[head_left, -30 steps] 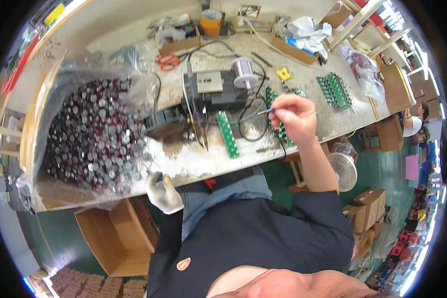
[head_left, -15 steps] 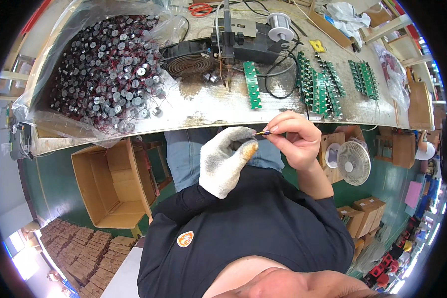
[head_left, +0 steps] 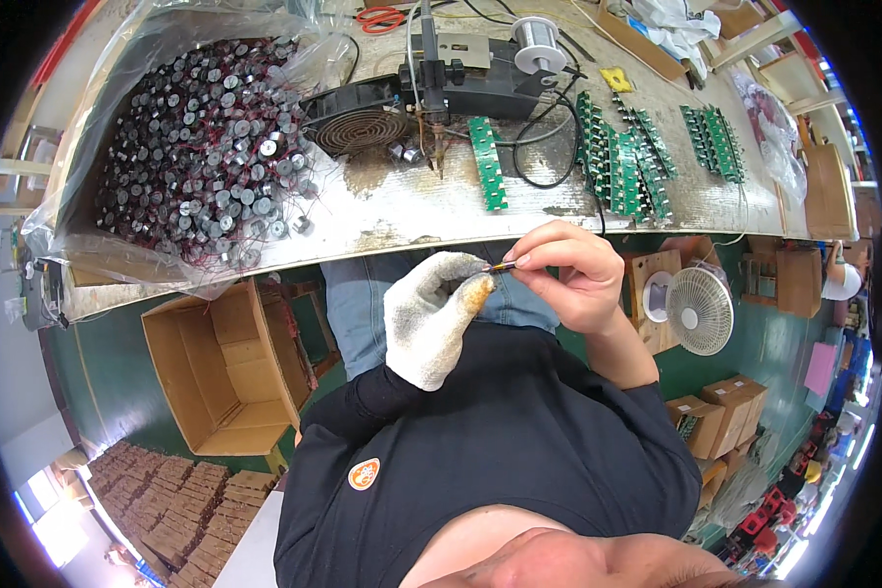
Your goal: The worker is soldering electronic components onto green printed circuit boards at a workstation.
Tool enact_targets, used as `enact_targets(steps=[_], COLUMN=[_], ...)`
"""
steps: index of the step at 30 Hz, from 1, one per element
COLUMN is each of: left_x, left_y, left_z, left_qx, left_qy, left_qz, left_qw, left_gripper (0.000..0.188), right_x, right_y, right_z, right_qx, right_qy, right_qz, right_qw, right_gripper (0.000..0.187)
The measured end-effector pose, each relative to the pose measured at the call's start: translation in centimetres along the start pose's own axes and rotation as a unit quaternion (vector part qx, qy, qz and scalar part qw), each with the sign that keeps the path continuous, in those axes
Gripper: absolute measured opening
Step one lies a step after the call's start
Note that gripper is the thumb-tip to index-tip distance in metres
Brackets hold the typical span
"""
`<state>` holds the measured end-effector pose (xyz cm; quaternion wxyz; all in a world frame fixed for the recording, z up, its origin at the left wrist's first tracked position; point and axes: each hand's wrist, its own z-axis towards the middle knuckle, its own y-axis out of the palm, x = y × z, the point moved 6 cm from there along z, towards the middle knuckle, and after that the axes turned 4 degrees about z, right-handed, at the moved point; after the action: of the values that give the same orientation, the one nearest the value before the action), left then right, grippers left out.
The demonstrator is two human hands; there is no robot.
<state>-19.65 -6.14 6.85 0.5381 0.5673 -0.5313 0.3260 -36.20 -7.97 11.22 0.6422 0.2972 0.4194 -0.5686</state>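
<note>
My left hand [head_left: 429, 316], in a white knit glove with a yellow-brown stain on the thumb, is curled with thumb and forefinger closed at one end of a thin dark rod-like piece [head_left: 501, 267]. The other end sits in the pinch of my bare right hand [head_left: 575, 274]. A small yellowish glint shows on the piece, which is too small to name more exactly. Both hands are held in front of the bench's near edge, above my lap. Beyond them on the bench lies a single green circuit board strip [head_left: 488, 165], beside an upright soldering iron [head_left: 439, 147].
Left on the bench, a plastic-lined box holds many small round metal motors [head_left: 216, 147] with red wires. A blower fan [head_left: 365, 129], solder spool [head_left: 537, 45] and more green board strips [head_left: 625, 167] stand behind. Below are an open carton [head_left: 227, 367] and a white fan [head_left: 701, 309].
Both hands have shifted slightly left and down with the piece between them. The gloved thumb and forefinger now sit closer together at its end. The whole view has moved a little.
</note>
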Motion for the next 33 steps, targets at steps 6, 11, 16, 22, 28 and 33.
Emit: enact_targets(steps=[6,11,16,22,28,33], left_x=[-1.1,-3.8,-5.0,-4.9,-5.2,-5.3], left_y=[-0.4,-3.3,-7.2,-8.7,-8.0,-7.7], left_z=[0.2,-0.5,-1.0,-0.9,-0.4,0.2], left_qx=[0.000,0.032,0.088,0.136,0.120,0.111], left_qy=[0.002,-0.026,-0.044,-0.038,-0.038,-0.042], left_qz=[0.044,0.035,-0.030,-0.081,-0.090,-0.092], left_qw=[0.999,0.999,0.995,0.987,0.988,0.989], left_gripper=[0.014,0.017,0.010,0.015,0.013,0.012], right_x=[0.4,1.4,-4.8,-10.0,-9.4,-7.9], right_y=[0.1,0.8,2.0,7.1,7.7,8.7], right_z=[-0.2,-1.1,-0.7,1.1,1.1,0.6], right_qx=[-0.055,-0.092,-0.217,-0.320,-0.320,-0.316], right_qy=[0.015,0.083,-0.053,-0.072,-0.039,-0.023], right_qz=[-0.024,-0.002,0.335,0.495,0.512,0.499], right_qw=[0.998,0.992,0.915,0.805,0.796,0.807], right_gripper=[0.014,0.022,0.046,0.052,0.037,0.033])
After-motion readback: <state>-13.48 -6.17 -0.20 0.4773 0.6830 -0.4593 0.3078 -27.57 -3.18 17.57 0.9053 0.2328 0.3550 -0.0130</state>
